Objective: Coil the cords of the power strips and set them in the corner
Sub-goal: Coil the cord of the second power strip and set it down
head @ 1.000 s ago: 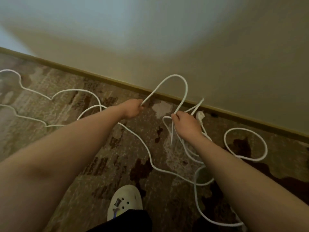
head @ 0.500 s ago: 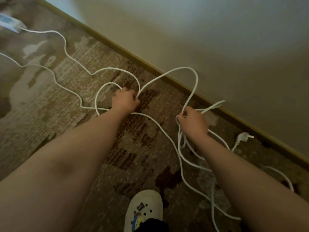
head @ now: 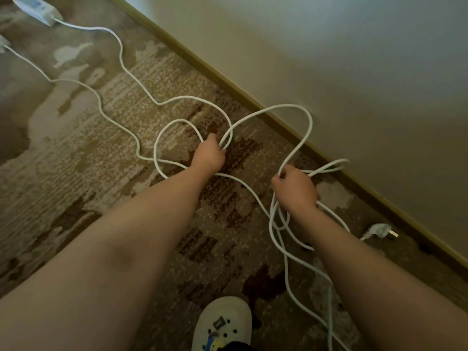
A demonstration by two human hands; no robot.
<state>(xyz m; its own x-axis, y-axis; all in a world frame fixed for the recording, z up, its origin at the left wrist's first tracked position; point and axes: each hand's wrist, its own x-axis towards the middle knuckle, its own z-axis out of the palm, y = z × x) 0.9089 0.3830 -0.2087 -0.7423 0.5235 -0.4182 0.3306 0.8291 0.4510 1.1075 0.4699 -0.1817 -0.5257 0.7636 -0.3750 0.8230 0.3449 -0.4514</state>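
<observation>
A long white cord (head: pixel 291 106) arcs between my two hands above the carpet. My left hand (head: pixel 209 153) grips the cord where two strands meet. My right hand (head: pixel 293 188) holds a bundle of several white loops that hang below it. Farther along, the cord snakes across the carpet to a white power strip (head: pixel 35 7) at the top left. A second cord (head: pixel 76 83) runs toward the left edge, where a bit of another strip (head: pixel 3 43) shows. A white plug (head: pixel 378 230) lies on the floor by the baseboard, right of my right arm.
A patterned brown carpet (head: pixel 76 160) covers the floor. A beige wall with a baseboard (head: pixel 253 102) runs diagonally from the top to the right edge. My foot in a white clog (head: pixel 222 323) stands at the bottom centre, with loose cord on the floor to its right.
The view has swung left, bringing the power strip into sight. My left hand has reached farther along the cord, and the loop between my hands has widened. The plug now lies clear of my right hand.
</observation>
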